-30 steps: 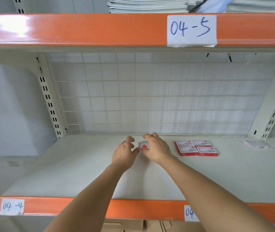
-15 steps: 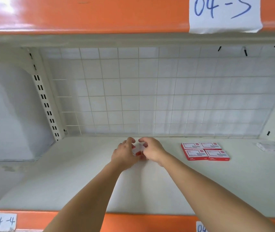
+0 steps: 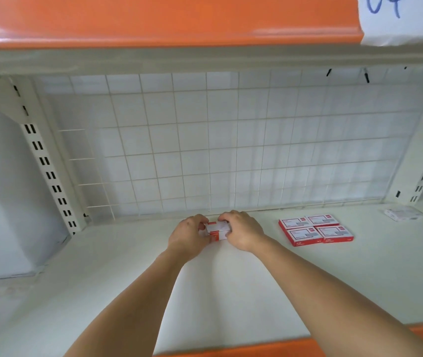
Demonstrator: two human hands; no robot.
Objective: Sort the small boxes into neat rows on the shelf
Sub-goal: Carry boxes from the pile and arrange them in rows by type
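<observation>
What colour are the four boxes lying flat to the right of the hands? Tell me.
Red with white label panels on top, seen in the head view: the four boxes.

The small box (image 3: 217,229) in my grip is showing white with red ends. The four boxes (image 3: 316,230) lying to my right are showing white tops framed in red. The shelf (image 3: 231,292) is looking a pale cream, and the wire grid (image 3: 205,150) behind it is drawing cream squares. The beam (image 3: 153,19) overhead is glowing orange, its white label (image 3: 406,19) carrying blue handwriting.
</observation>
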